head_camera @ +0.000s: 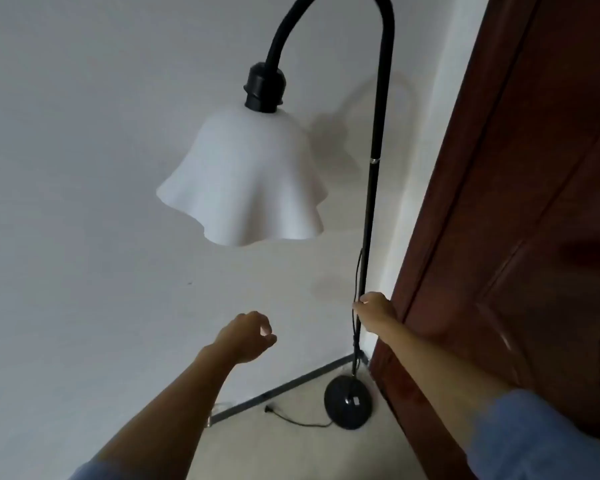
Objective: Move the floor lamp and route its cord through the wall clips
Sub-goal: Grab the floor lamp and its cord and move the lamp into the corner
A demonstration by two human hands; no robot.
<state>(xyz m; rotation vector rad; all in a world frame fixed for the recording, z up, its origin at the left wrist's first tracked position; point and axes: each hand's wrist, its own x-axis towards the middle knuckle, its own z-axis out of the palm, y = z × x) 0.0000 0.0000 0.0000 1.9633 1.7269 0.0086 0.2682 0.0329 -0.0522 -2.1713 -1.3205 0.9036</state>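
A black floor lamp stands in the corner, its thin pole (370,202) curving over at the top to a white wavy shade (245,181). Its round black base (347,401) rests on the floor. My right hand (374,311) is closed around the lower pole, beside the cord that runs down it. My left hand (248,336) hovers in the air left of the pole, fingers loosely curled, holding nothing. The black cord (298,422) trails from the base across the floor to its plug (268,408). A small clear clip (208,421) sits low on the wall.
A dark brown wooden door (520,237) stands close on the right of the lamp. The white wall (84,168) fills the left and back. A dark baseboard (284,386) runs along the wall's foot above the pale floor (291,452).
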